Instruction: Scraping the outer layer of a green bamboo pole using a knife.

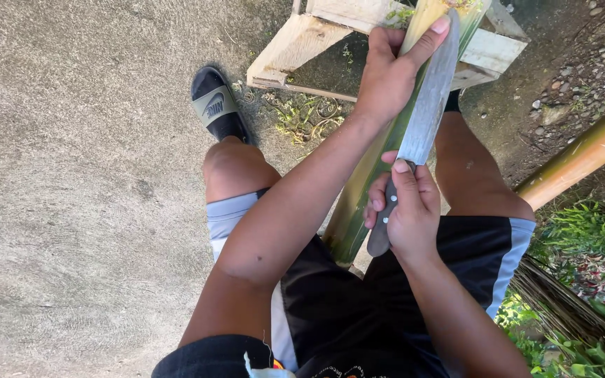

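A green bamboo pole runs from between my knees up onto a wooden frame. My left hand wraps around the pole near its pale upper end, with the forefinger stretched along the back of the blade. My right hand grips the dark handle of a long steel knife. The blade lies flat along the pole, tip pointing away from me, its edge against the green skin.
A pale wooden frame stands ahead on concrete ground. A black and olive sandal is on my left foot. A second, yellow-orange bamboo pole lies at the right, beside grass and gravel.
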